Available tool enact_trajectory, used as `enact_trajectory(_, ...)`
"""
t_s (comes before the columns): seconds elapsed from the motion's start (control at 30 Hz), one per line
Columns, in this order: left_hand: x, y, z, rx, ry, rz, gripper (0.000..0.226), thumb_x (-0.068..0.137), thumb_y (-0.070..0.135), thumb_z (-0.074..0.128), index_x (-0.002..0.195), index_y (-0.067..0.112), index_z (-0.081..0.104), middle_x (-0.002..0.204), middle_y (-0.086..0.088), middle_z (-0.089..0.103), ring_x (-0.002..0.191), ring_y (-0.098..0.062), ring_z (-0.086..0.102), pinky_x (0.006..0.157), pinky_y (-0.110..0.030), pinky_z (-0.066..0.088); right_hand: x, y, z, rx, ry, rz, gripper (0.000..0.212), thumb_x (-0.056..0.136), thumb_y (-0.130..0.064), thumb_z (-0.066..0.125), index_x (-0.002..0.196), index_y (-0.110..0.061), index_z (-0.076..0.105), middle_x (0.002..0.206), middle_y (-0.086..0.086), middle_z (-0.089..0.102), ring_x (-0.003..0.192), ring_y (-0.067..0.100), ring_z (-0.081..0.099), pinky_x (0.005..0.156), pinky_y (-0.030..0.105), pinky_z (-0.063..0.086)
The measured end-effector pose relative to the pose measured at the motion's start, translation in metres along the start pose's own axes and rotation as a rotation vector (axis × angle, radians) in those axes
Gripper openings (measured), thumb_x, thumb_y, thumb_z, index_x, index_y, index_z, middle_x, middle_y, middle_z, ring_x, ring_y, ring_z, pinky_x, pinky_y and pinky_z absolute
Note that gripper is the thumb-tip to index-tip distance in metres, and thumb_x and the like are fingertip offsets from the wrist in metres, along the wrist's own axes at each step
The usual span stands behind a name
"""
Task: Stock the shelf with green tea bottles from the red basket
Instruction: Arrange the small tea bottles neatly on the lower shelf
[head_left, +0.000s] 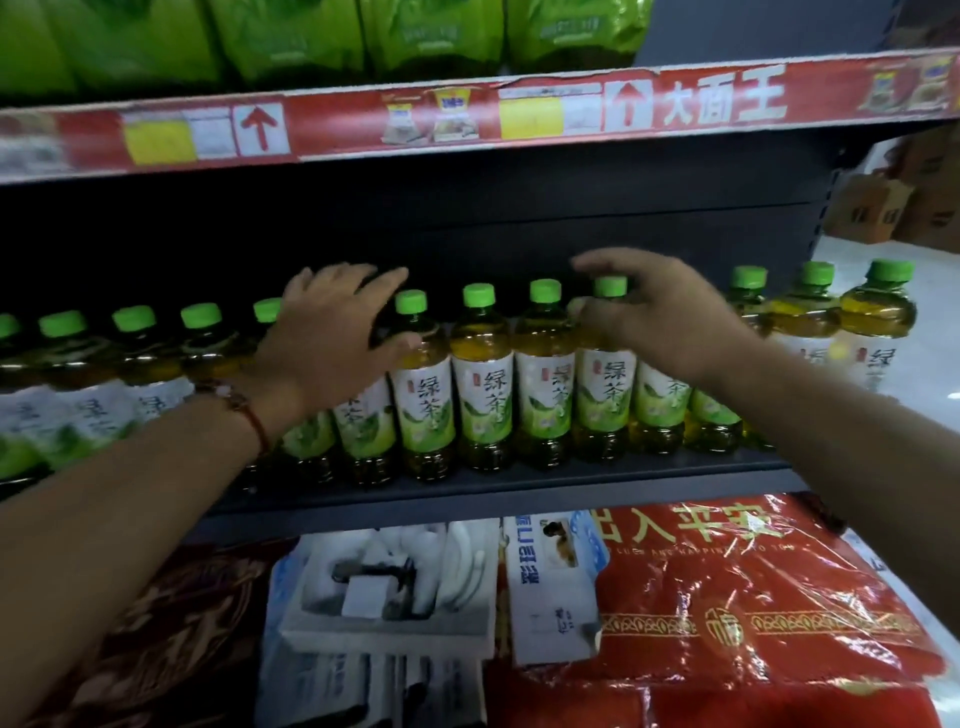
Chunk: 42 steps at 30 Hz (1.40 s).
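Green caps line the dark middle shelf (519, 499), and both hands are up among them. The left hand (332, 332) lies with fingers fairly straight and spread against the upper part of a green tea bottle (363, 410), at about 9 o'clock from frame centre; the thumb reaches toward the neighbouring bottle at its 3 o'clock side. A red cord bracelet (254, 415) circles that wrist. The right hand (654, 312), at 2 o'clock from centre, arches over the shoulder of another bottle (605, 384), fingers curved above its cap and thumb near the neck; whether it truly grips the bottle I cannot tell.

The row of green tea bottles (483, 384) stands upright, touching side by side, from the 9 o'clock edge to the 3 o'clock edge. At 12 o'clock a red price strip (467, 114) fronts the upper shelf, with green packets (291, 36) above it. At 6 o'clock sit a white foam tray (389, 623) and red wrapped goods (753, 597). Cardboard boxes (872, 208) show at 2 o'clock.
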<state>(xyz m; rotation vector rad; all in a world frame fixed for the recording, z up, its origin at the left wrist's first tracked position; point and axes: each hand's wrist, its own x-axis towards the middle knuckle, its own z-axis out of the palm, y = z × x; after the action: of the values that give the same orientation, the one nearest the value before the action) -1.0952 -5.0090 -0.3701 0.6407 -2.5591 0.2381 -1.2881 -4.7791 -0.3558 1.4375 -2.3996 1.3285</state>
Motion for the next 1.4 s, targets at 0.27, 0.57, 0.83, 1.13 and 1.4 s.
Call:
enact_trajectory(0.27, -0.011, -0.015, 0.014, -0.145, -0.068, -0.016, 0.077, 0.083, 0.064, 0.065, 0.145, 0.022, 0.048, 0.147, -0.007, 0.038, 0.136, -0.026, 0.03, 0.107, -0.04, 0.036, 0.025, -0.035, 0.073, -0.055, -0.142, 0.053, 0.063, 0.095, -0.031, 0.063, 0.151, -0.035, 0.036, 0.14, 0.002, 0.055, 0.1, 0.019, 0.063, 0.083, 0.038, 0.057)
enact_trajectory(0.57, -0.012, -0.024, 0.02, -0.18, -0.025, 0.047, 0.073, 0.088, 0.059, 0.062, 0.147, 0.02, 0.046, 0.149, -0.007, 0.036, 0.136, -0.026, 0.03, 0.105, -0.043, 0.038, 0.028, -0.046, 0.083, -0.106, -0.02, 0.121, 0.064, 0.087, -0.034, 0.073, 0.144, -0.022, 0.047, 0.131, 0.002, 0.062, 0.104, 0.019, 0.064, 0.086, 0.039, 0.056)
enact_trajectory(0.83, -0.015, -0.064, 0.002, -0.104, -0.053, 0.192, 0.066, 0.096, 0.045, 0.058, 0.154, 0.024, 0.033, 0.152, -0.008, 0.041, 0.143, -0.024, 0.034, 0.123, -0.038, 0.001, 0.037, -0.09, 0.115, -0.19, -0.148, -0.049, 0.074, 0.087, -0.038, 0.072, 0.151, -0.029, 0.036, 0.148, 0.001, 0.048, 0.128, 0.02, 0.052, 0.094, 0.03, 0.048)
enact_trajectory(1.13, -0.016, -0.074, 0.005, -0.095, -0.011, 0.208, 0.077, 0.093, 0.054, 0.058, 0.157, 0.031, 0.023, 0.161, -0.008, 0.029, 0.147, -0.022, 0.027, 0.122, -0.045, 0.001, 0.037, -0.088, 0.133, -0.209, -0.084, -0.074, 0.064, 0.087, -0.023, 0.073, 0.144, -0.028, 0.044, 0.133, 0.002, 0.057, 0.097, 0.018, 0.062, 0.076, 0.034, 0.052)
enact_trajectory(1.4, -0.046, -0.138, -0.004, -0.048, -0.053, 0.041, 0.085, 0.09, 0.055, 0.062, 0.158, 0.032, 0.017, 0.146, -0.008, 0.052, 0.147, -0.027, 0.026, 0.118, -0.046, 0.018, 0.036, -0.125, 0.174, -0.251, -0.192, -0.192, 0.08, 0.086, -0.031, 0.075, 0.152, -0.031, 0.031, 0.153, 0.0, 0.038, 0.13, 0.019, 0.048, 0.098, 0.027, 0.04)
